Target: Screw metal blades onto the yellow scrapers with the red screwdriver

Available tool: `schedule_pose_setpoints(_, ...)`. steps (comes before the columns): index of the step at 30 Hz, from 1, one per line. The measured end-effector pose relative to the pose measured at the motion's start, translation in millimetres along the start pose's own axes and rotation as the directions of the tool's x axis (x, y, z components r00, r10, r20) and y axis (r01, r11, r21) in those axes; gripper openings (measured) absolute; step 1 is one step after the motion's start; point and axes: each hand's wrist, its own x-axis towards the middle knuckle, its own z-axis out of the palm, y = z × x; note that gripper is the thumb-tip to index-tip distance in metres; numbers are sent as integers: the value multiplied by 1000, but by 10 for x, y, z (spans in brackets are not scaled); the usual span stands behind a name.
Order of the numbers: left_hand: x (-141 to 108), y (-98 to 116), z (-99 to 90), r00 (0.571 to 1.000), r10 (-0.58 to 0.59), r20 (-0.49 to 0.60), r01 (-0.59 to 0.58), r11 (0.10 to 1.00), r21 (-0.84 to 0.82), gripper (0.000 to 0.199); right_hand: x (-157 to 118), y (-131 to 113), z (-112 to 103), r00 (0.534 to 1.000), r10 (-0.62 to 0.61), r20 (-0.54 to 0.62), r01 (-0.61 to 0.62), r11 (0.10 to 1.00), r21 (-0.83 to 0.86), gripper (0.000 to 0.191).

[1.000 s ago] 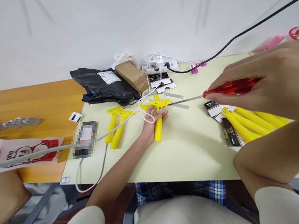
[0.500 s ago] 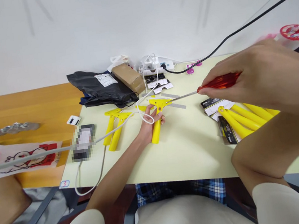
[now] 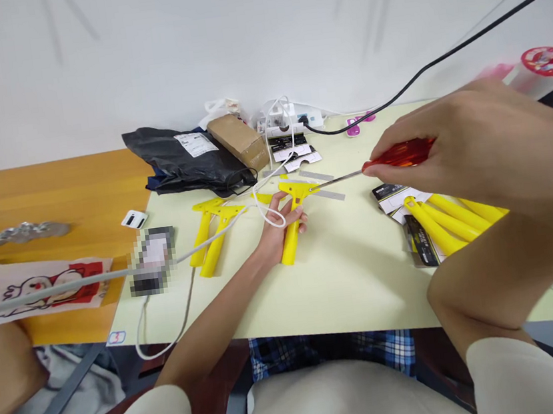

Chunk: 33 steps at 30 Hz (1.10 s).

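Observation:
My left hand (image 3: 279,225) is closed around a yellow scraper handle (image 3: 291,242) with a T-shaped head, held just over the table. In my right hand (image 3: 470,143) is a screwdriver (image 3: 404,154) with a clear red handle. Its metal shaft points left, and the tip meets the right side of the scraper head. Two more yellow scraper handles (image 3: 218,244) lie left of my left hand. Flat grey metal blades (image 3: 329,195) rest behind the held handle. Several yellow handles (image 3: 452,216) sit on black and white packaging below my right hand.
A black plastic parcel (image 3: 175,162), a brown box (image 3: 238,141) and a power strip (image 3: 313,118) stand along the wall. White cable (image 3: 272,217) loops over the work area. A pixelated device (image 3: 154,259) lies at the left table edge. A person's arm (image 3: 7,374) shows at far left.
The screwdriver handle has shifted very slightly left in my right hand, with the tip still at the scraper head. My left hand keeps its hold. The view has moved a little.

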Motion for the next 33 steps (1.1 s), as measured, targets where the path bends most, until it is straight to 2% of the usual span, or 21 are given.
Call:
schedule_pose_setpoints(2,1,4,6,1000,-6,-14,6,1000,-3,71,14,28,34,999,-13,46,17,996,-88,28)
schedule_pose_setpoints(5,5,8,15,999,-24,-40,24,1000,3,71,34,80,75,997,-51,50,59,983,-176,21)
schedule_pose_setpoints(9,5,3,10,998,-41,-44,41,999,-8,70,83,22,73,994,-64,86,76,988,-137,17)
schedule_pose_setpoints(15,-5,14,21,997,-67,-36,67,998,-12,66,267,-63,193,995,-58,-78,44,985,-168,16)
schedule_pose_setpoints(18,11,16,23,995,-85,-56,84,996,-23,67,322,-14,267,993,-77,-88,70,994,-87,21)
schedule_pose_setpoints(23,38,-7,-6,992,-101,-74,97,994,-54,69,322,12,290,996,-78,40,70,983,169,25)
schedule_pose_setpoints(28,12,-27,-9,993,-118,-24,116,992,-52,66,373,58,352,997,-41,-65,50,988,143,19)
schedule_pose_setpoints(30,6,-24,-2,992,-122,-32,120,992,-49,67,380,69,364,995,-85,-44,91,985,145,17)
schedule_pose_setpoints(33,3,-4,17,992,-121,-38,120,992,-40,68,371,37,366,989,-145,19,136,959,249,22)
